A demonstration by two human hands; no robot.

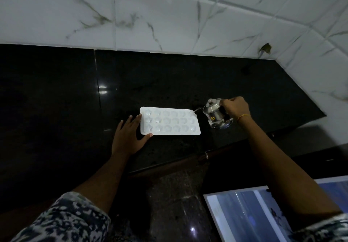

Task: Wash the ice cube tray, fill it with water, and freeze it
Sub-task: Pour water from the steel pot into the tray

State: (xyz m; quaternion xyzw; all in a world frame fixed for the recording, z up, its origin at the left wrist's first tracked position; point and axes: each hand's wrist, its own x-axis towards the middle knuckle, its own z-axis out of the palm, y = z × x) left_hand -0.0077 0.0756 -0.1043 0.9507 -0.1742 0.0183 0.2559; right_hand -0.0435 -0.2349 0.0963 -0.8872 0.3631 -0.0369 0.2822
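A white ice cube tray [170, 121] with several star-shaped cells lies flat on the black counter [56, 100]. My left hand [129, 134] lies open with straight fingers against the tray's left end, thumb at its front corner. My right hand [235, 108] grips the handle of a small steel kettle [214, 112]. The kettle is tilted left, and its spout reaches the tray's far right corner.
White marble-patterned tiles [169, 15] form the wall behind and to the right of the counter. A white-framed panel with a bluish surface [244, 217] stands low at the right, below the counter edge. The floor [175, 204] is dark speckled stone.
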